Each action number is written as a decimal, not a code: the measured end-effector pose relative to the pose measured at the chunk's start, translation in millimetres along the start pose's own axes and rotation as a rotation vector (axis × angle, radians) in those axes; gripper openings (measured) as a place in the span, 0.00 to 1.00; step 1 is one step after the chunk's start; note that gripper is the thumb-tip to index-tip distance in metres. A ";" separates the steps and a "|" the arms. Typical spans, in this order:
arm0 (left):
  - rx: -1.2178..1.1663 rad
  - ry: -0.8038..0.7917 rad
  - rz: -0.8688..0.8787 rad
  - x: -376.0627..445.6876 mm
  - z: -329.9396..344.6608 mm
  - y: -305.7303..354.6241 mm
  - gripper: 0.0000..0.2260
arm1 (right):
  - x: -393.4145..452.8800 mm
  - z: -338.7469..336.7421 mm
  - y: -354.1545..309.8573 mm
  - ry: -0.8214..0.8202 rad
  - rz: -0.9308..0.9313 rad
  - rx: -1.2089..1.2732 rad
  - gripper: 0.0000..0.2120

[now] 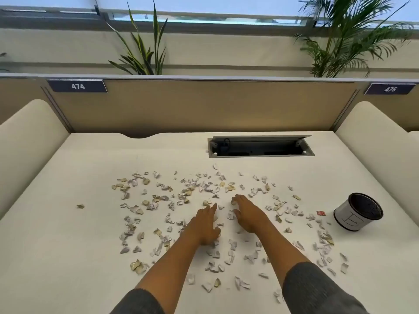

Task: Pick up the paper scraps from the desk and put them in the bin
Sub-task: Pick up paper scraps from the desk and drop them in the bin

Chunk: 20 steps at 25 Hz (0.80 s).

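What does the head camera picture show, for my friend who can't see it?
Two hands, left hand and right hand, reach flat over a white desk littered with torn paper scraps. A small round bin stands at the right, and leafy plants rise behind the divider.

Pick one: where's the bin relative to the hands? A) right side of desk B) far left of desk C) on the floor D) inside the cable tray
A: the bin stands on the desk at the right, beyond the right hand and away from the left hand, with scraps scattered between.
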State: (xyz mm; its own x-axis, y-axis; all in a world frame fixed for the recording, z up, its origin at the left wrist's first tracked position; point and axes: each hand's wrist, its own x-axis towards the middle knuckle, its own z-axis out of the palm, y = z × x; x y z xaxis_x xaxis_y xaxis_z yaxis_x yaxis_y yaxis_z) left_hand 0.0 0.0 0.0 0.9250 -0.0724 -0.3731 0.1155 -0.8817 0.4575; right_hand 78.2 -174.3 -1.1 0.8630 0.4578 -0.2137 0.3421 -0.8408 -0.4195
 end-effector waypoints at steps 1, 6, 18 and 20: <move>-0.004 0.003 0.012 -1.4 2.2 1.4 0.35 | -3.1 2.9 -0.3 -0.022 -0.002 0.014 0.22; 0.016 -0.033 0.036 -8.8 11.1 0.9 0.33 | -24.6 22.6 -0.2 -0.117 -0.049 0.011 0.25; 0.312 0.095 0.080 -14.4 10.2 -9.5 0.10 | -43.8 37.4 -9.2 0.006 -0.062 -0.093 0.13; 0.304 0.104 0.079 -14.8 11.2 -10.3 0.10 | -46.7 38.5 -11.8 0.045 -0.040 -0.142 0.09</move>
State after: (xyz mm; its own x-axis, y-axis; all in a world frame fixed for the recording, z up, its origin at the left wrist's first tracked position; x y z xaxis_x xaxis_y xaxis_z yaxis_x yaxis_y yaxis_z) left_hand -18.9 5.0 -8.2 0.9605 -0.1117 -0.2550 -0.0567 -0.9753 0.2136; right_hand 19.6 -174.6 -20.1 0.8623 0.4812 -0.1580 0.4232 -0.8560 -0.2970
